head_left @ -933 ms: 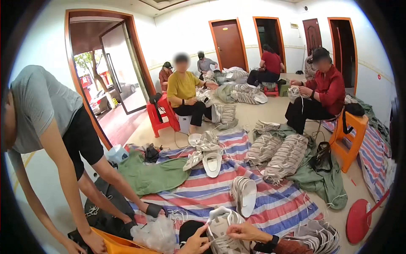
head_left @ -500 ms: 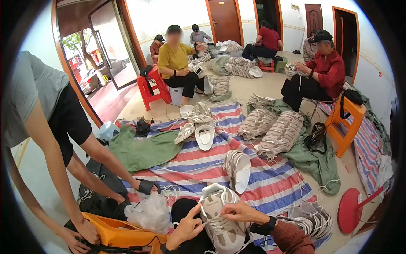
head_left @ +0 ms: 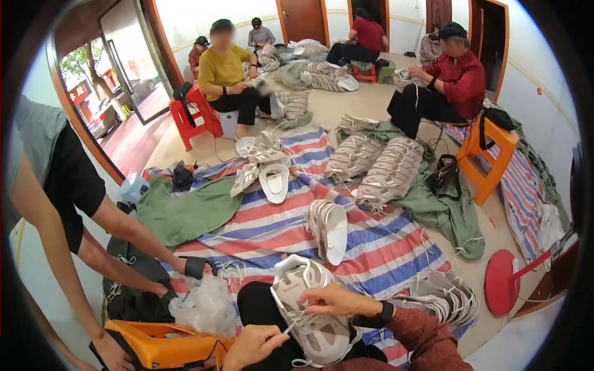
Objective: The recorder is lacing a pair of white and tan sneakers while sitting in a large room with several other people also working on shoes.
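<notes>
A beige and white shoe upper (head_left: 296, 287) rests across my lap, its opening facing away from me and its tongue area toward my hands. At its lower left, my left hand (head_left: 255, 346) is closed, thumb and forefinger pinching a white shoelace (head_left: 293, 324) that stretches toward the eyelets. Above the lacing my right hand (head_left: 339, 302) is closed too, its fingertips pinched at the lace near the middle of the upper. A loose lace end hangs by the shoe's lower edge. Exactly which eyelet the lace passes through is too small to tell.
A striped tarp (head_left: 266, 229) covers the floor, bearing stacked shoe uppers (head_left: 390, 173) and a nested stack (head_left: 328, 232) ahead. At left a person bends over an orange stool (head_left: 148, 343) beside a clear plastic bag (head_left: 207, 306). Several seated people handle shoes farther off. A red round base (head_left: 500, 281) stands right.
My left hand has moved down and left from the shoe's side, drawing the lace out. My right hand stays by the lacing. The whole view has shifted, and surroundings appear farther left.
</notes>
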`<action>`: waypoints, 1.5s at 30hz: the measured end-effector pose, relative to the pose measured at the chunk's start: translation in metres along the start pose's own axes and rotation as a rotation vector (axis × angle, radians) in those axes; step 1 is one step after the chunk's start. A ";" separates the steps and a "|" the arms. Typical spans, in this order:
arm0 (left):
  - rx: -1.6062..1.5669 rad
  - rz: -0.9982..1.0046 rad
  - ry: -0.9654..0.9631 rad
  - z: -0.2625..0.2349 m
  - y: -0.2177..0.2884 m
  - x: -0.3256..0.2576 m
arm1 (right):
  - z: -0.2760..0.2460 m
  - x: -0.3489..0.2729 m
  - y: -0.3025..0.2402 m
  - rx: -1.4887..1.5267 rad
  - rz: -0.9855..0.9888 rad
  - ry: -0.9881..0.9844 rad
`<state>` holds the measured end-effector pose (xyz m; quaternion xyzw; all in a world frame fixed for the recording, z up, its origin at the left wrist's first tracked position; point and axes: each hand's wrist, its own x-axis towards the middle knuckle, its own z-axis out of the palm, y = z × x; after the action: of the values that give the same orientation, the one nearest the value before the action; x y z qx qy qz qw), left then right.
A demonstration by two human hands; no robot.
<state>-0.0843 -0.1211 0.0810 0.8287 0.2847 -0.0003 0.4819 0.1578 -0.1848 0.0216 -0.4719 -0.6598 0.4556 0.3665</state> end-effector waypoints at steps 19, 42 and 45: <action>-0.114 0.189 0.371 0.009 -0.019 0.018 | -0.021 -0.054 -0.063 -0.016 -0.172 0.068; 0.052 0.445 0.264 0.040 -0.018 0.065 | -0.076 -0.117 -0.070 0.421 -0.338 0.705; 0.093 0.524 0.205 0.038 -0.016 0.064 | -0.085 -0.123 -0.065 0.546 -0.357 0.776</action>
<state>-0.0278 -0.1152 0.0301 0.8910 0.1077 0.1949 0.3957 0.2516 -0.2904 0.1033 -0.3731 -0.4020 0.3327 0.7671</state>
